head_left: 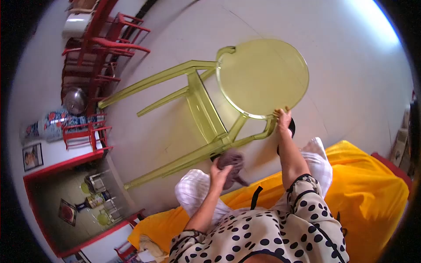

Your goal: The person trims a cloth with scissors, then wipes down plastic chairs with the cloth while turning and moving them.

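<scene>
A see-through yellow-green plastic chair (205,105) with a round back (263,79) lies tipped over in front of me, its legs pointing left. My left hand (218,174) is closed around a crumpled brown cloth (232,165), which is close to or against the chair's near side; I cannot tell exactly where they touch. With its fingers bent over the near rim of the round back, my right hand (283,119) grips the chair where a curved arm meets it.
A yellow cover (364,184) is spread over the seat beneath me. Pale floor (184,26) surrounds the chair. At left stand red wooden chairs (118,39), a blue floral vase (55,125), a framed picture (33,157) and a red-framed opening (66,201).
</scene>
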Demonstrator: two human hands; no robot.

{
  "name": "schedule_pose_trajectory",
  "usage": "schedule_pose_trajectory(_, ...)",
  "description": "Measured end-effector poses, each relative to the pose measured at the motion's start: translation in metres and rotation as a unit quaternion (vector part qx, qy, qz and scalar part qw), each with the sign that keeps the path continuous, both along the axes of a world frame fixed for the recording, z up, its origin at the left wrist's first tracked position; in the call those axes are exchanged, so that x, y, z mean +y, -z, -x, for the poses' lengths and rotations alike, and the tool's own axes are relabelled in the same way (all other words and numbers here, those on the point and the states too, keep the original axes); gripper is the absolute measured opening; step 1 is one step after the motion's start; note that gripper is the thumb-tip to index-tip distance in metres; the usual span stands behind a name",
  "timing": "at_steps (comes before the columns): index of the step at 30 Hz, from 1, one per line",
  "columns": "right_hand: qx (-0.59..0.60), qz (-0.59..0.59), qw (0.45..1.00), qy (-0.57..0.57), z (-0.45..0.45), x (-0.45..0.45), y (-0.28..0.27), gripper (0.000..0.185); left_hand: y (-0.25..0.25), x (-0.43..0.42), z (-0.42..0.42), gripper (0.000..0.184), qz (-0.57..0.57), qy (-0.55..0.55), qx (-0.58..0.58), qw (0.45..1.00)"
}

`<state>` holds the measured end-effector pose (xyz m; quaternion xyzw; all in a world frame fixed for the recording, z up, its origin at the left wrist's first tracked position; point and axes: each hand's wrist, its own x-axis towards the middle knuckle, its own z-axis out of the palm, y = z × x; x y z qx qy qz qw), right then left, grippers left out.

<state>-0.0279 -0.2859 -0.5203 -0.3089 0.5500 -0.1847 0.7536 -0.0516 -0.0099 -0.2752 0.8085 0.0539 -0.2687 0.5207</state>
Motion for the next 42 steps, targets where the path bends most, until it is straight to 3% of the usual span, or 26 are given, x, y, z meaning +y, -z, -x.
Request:
schedule_pose_trajectory(1,0.009,-0.034,0.999,-0.029,0.002,-0.011,-0.024,0.06,-0.023,0.01,-0.006,0.043,0.072,-0.133,0.085,0.985)
schedule_pose_trajectory(4,-0.119,-0.167,0.979,0.014,-0.009,-0.029,-0.02,0.065,-0.032,0.059,-0.034,0.068,0.096,-0.194,0.019,0.976)
schedule_pose_trajectory(5,-0.144,-0.197,0.969,0.029,-0.014,-0.031,-0.01,0.064,-0.035,0.061,-0.034,0.067,0.114,-0.194,0.016,0.974)
schedule_pose_trajectory(7,-0.255,-0.237,0.936,0.059,-0.006,-0.031,0.011,0.039,-0.039,0.06,-0.037,0.065,0.154,-0.189,0.009,0.97)
schedule_pose_trajectory(9,-0.357,-0.207,0.911,-0.022,-0.008,-0.03,0.011,0.011,-0.04,0.064,-0.051,0.053,0.134,-0.244,0.049,0.959)
schedule_pose_trajectory(11,-0.444,-0.195,0.871,-0.078,-0.011,-0.032,0.027,0.014,-0.041,0.071,-0.052,0.046,0.11,-0.307,0.1,0.94)
schedule_pose_trajectory(13,-0.467,-0.171,0.859,-0.121,-0.012,-0.041,0.029,0.016,-0.011,0.081,-0.045,0.033,0.138,-0.335,0.011,0.932)
schedule_pose_trajectory(15,-0.441,-0.119,0.877,-0.151,-0.026,-0.046,-0.013,0.01,0.055,0.13,-0.051,0.033,0.156,-0.356,0.006,0.921)
schedule_pose_trajectory(16,-0.354,-0.147,0.92,-0.086,-0.036,-0.045,-0.049,0.007,0.015,0.116,-0.058,0.03,0.225,-0.407,0.083,0.881)
schedule_pose_trajectory(17,-0.375,-0.106,0.913,-0.118,-0.053,-0.044,-0.092,0.011,0.023,0.141,-0.071,0.032,0.188,-0.402,0.07,0.893)
schedule_pose_trajectory(19,-0.416,-0.029,0.891,-0.182,-0.088,-0.042,-0.165,0.018,-0.038,0.131,-0.093,0.038,0.192,-0.408,0.069,0.89)
schedule_pose_trajectory(21,-0.345,0.036,0.92,-0.184,-0.118,-0.034,-0.239,0.019,-0.073,0.127,-0.118,0.043,0.239,-0.406,0.07,0.879)
schedule_pose_trajectory(25,-0.312,0.139,0.922,-0.181,-0.157,-0.017,-0.358,0.02,-0.076,0.149,-0.165,0.037,0.392,-0.368,0.029,0.843)
schedule_pose_trajectory(31,-0.268,0.222,0.917,-0.196,-0.145,-0.054,-0.44,0.02,-0.128,0.117,-0.2,0.031,0.411,-0.383,0.03,0.827)
schedule_pose_trajectory(40,-0.25,0.395,0.874,-0.137,-0.087,-0.08,-0.564,0.017,-0.177,0.062,-0.179,0.032,0.505,-0.194,0.083,0.837)
schedule_pose_trajectory(42,-0.254,0.428,0.856,-0.14,-0.078,-0.072,-0.586,0.022,-0.159,0.063,-0.182,0.035,0.555,-0.134,0.103,0.815)
